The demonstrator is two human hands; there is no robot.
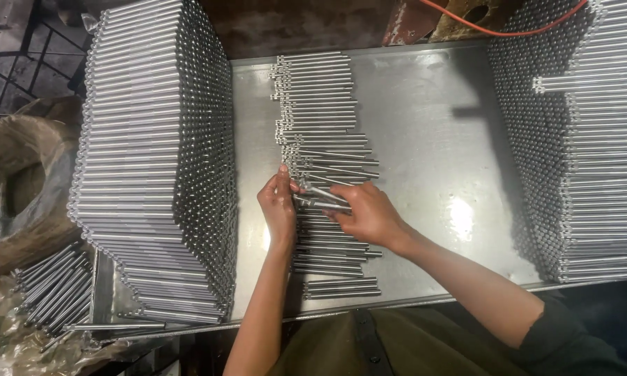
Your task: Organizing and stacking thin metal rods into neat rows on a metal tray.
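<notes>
The head view looks straight down on a metal table (432, 125). The big stack of rods on the left (153, 160) and the one on the right (585, 139) both run past the top edge of the picture, so their full length is cut off. The person's right forearm leaves the frame at the lower right, the left arm at the bottom edge. A brownish coil (21, 188) at the far left is dim and hard to make out, and a loose bundle of rods (52, 289) lies below it, partly lost in shadow.

Down the middle of the table runs a flat row of short metal rods (320, 104), lying side by side. Both hands cover its middle, so the rods beneath them are hidden. The left hand (279, 205) stands at the row's left ends, its fingers curled and pinching rod tips. The right hand (369, 212) lies on top of the row, fingers closed around a few rods (324, 195) that tilt slightly out of line with the rest. How many rods it holds cannot be told. An orange cable (508, 29) crosses the top.
</notes>
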